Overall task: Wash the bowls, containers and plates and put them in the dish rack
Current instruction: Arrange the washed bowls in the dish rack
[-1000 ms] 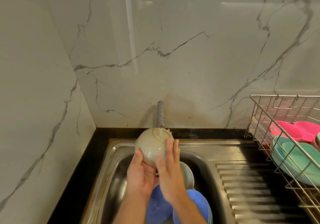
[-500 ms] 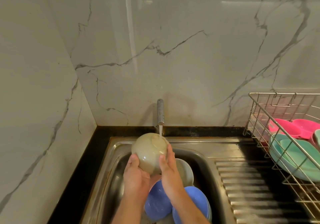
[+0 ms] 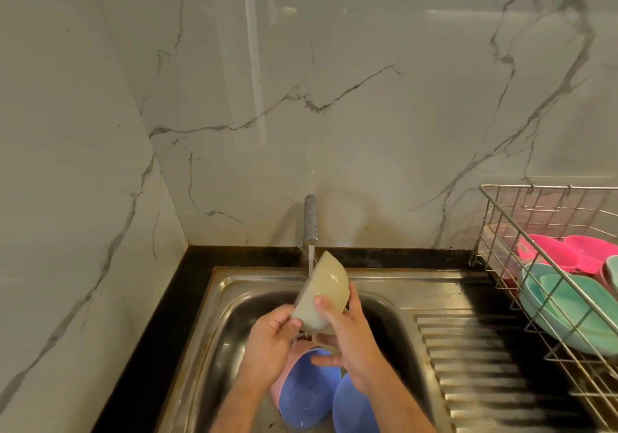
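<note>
Head view: nearest us, blue bowls [image 3: 306, 396] lay in the sink [image 3: 214, 319]. Above them we held a cream bowl [image 3: 326, 290] tilted on its side under the tap [image 3: 310, 220], water running onto it; left hand [image 3: 271, 342] pinched its lower rim, right hand [image 3: 351, 335] gripped its outer wall. Farther right, the dish rack [image 3: 501, 232] held green plates [image 3: 568, 309] and pink plates [image 3: 548, 252].

Glossy marble-look walls [image 3: 368, 98] with grey veins meet in a corner at the left, and small ceiling lights glint in the polished surface near the top. A black counter [image 3: 160, 315] runs along their base. A steel sink [image 3: 234, 285] is set into it, with a ribbed drainboard [image 3: 475, 359] to the right and a tap [image 3: 310, 218] at the back, water running
</note>
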